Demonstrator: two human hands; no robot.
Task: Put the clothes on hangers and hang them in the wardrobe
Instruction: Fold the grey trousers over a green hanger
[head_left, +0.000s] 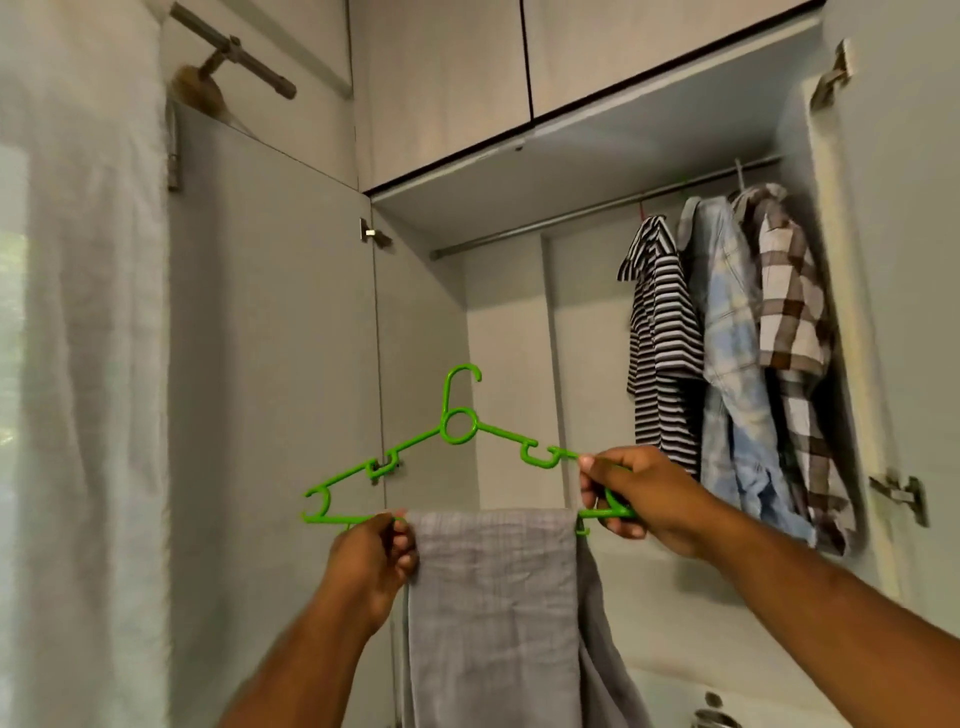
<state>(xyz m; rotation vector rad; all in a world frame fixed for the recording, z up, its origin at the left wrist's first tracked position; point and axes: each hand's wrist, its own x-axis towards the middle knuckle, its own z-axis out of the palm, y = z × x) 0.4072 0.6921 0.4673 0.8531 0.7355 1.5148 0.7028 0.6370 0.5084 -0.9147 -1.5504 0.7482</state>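
Grey cloth (493, 597) already folded over bottom bar of green hanger (457, 426), held up before open wardrobe (519, 291). Left hand (374, 556) pinches cloth edge at bar; right hand (628, 493) grips hanger's right end. Hanging step next: lift hook onto rail (571, 215), left of striped shirt (660, 338).

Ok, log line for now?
grey cloth over green hanger | left hand pinches cloth | right hand grips hanger | shirts on rail
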